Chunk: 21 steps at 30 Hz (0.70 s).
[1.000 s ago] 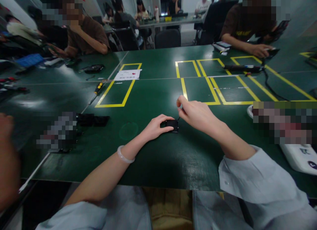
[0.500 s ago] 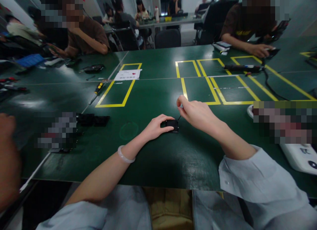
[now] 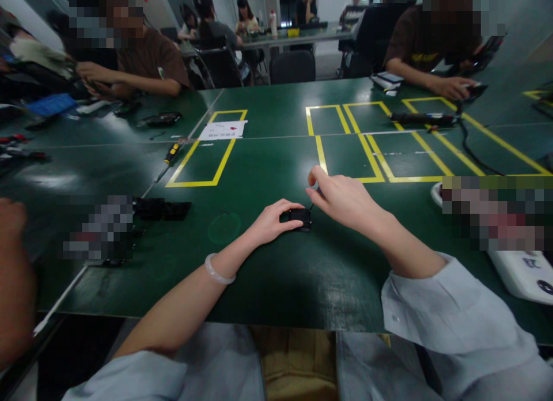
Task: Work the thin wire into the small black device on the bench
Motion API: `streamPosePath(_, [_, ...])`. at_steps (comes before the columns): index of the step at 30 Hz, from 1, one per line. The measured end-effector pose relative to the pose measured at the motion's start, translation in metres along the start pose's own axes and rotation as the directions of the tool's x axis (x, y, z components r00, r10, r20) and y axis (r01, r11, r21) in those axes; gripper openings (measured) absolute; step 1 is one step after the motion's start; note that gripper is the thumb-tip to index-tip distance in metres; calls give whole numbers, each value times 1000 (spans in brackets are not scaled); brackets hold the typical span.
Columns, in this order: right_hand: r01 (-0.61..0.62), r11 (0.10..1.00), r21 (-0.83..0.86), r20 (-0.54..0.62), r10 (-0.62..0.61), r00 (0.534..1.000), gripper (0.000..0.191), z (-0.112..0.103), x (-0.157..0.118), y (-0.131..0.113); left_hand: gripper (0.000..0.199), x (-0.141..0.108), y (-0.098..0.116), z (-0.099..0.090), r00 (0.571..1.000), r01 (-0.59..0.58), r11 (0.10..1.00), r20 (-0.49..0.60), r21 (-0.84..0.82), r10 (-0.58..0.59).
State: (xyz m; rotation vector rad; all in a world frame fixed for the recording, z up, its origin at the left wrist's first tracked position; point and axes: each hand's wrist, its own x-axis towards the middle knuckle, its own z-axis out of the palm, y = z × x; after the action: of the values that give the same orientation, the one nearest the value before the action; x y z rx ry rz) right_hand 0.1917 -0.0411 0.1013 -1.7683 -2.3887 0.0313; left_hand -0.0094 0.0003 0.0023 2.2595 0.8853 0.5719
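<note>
Green worktop (image 3: 276, 291), block (image 3: 299, 218) on it. My left hand (image 3: 274, 220) grips the block from its left; my right hand (image 3: 345, 199) pinches a rod (image 3: 311, 207) at its far right corner. Looks mid-work; done versus left, can't tell.

From where I stand, no word, number or brand reads clearly; the flat white paper sheet (image 3: 213, 131) on the green tabletop (image 3: 276, 274) bears a row of small printed characters and a little red mark, too small to make out; the smooth white rounded object (image 3: 510, 277) at the right carries dark lettering and a round dark emblem, both blurred; yellow lettering crosses the chest of a brown short-sleeved shirt (image 3: 406, 38), likewise illegible.
</note>
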Motion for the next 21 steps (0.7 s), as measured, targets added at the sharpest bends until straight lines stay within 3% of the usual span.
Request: streamPosePath(21, [9, 999, -34, -25, -10, 1000, 26, 2, 1, 4, 38, -1, 1, -1, 1000, -11, 1000, -4, -4, 11])
